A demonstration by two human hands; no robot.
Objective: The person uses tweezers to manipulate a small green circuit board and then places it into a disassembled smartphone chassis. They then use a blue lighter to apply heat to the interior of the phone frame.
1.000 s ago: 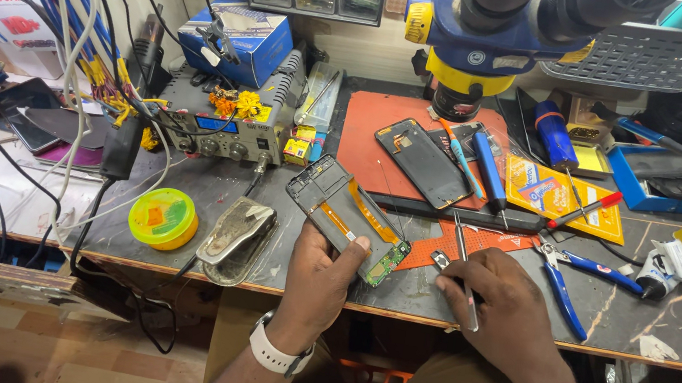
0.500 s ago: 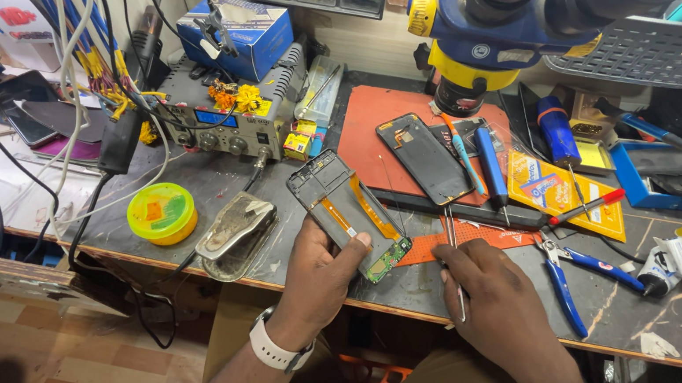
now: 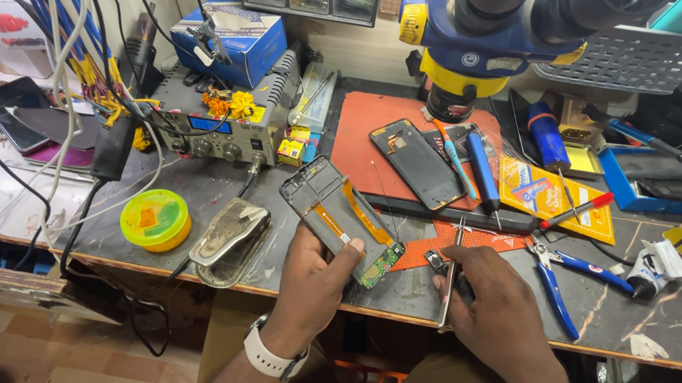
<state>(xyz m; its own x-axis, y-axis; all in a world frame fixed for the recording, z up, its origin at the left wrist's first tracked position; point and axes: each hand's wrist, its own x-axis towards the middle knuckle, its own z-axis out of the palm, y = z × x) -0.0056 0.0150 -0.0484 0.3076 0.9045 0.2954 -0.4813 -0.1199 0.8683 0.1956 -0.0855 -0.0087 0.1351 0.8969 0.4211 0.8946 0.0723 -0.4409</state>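
Note:
My left hand (image 3: pixel 313 275) grips the near end of an opened phone frame (image 3: pixel 339 215), which shows an orange flex strip and a green circuit board at its lower end. It lies tilted over the dark bench, its far end pointing up-left. My right hand (image 3: pixel 492 303) holds metal tweezers (image 3: pixel 452 269) upright, tips pointing away from me, just right of the frame's lower end. A small dark part (image 3: pixel 433 260) rests by my right fingers on the orange mat (image 3: pixel 459 239).
A dark phone back (image 3: pixel 418 164) lies on the red mat (image 3: pixel 356 145) under the blue-and-yellow microscope (image 3: pixel 487 34). A soldering station (image 3: pixel 217 125), yellow flux tin (image 3: pixel 155 220), metal tip stand (image 3: pixel 229 238), blue pliers (image 3: pixel 564 281), screwdrivers (image 3: pixel 483 169) and hanging cables (image 3: pixel 68 46) crowd the bench.
The tweezers in my right hand have swung from slanted to nearly upright and shifted slightly left toward the frame. My left hand keeps the frame almost still.

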